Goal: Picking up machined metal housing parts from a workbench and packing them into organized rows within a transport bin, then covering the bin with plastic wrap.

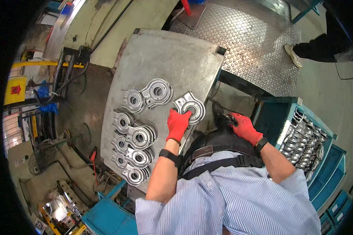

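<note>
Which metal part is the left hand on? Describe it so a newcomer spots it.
Find the grey metal table. At its right edge, the red-gloved left hand touches a ringed silver part. Unlike the clustered parts to its left, it sits alone.

Shiny treadplate platform (pixel 239 51), grey floor (pixel 313 82)

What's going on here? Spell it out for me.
A person at a metal table has their red-gloved left hand on a ring-shaped metal part near the table's right edge. Their red-gloved right hand, off the table, holds a small dark object, too unclear to identify. Similar parts lie grouped on the table's left side, and more metal pieces fill a blue bin at the right.
</note>
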A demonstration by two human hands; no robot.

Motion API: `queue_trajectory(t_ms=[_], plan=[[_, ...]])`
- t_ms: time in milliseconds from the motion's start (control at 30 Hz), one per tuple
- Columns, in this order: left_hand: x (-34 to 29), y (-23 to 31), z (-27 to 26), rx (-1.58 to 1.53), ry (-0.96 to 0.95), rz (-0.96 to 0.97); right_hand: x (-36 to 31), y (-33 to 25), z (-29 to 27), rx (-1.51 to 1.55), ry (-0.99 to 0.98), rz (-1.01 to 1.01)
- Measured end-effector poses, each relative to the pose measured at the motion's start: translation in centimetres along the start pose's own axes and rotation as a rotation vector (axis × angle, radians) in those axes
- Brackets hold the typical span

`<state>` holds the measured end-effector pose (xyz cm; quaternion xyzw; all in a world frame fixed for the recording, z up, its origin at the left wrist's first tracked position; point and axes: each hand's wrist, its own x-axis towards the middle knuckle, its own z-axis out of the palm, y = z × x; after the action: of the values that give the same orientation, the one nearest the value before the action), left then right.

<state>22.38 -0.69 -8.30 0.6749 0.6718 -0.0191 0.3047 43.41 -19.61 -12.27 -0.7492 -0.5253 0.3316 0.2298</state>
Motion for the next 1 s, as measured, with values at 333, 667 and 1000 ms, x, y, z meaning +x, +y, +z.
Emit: queue_trajectory(t_ms=[333, 667, 1000], plan=[[-3.6, -7.2, 1.3, -0.858, -0.072, -0.294, 1.3, -5.7, 2.7, -0.034, -0.172, -0.204], [-3.7, -6.7, 2.4, -0.622, 0.042, -0.156, 3.4, -7.1, 6.1, -0.193, -0.2, -0.213], [-4.3, -4.5, 0.2, -0.507, 0.037, -0.205, 3.3, -7.3, 5.8, -0.224, -0.208, -0.224]])
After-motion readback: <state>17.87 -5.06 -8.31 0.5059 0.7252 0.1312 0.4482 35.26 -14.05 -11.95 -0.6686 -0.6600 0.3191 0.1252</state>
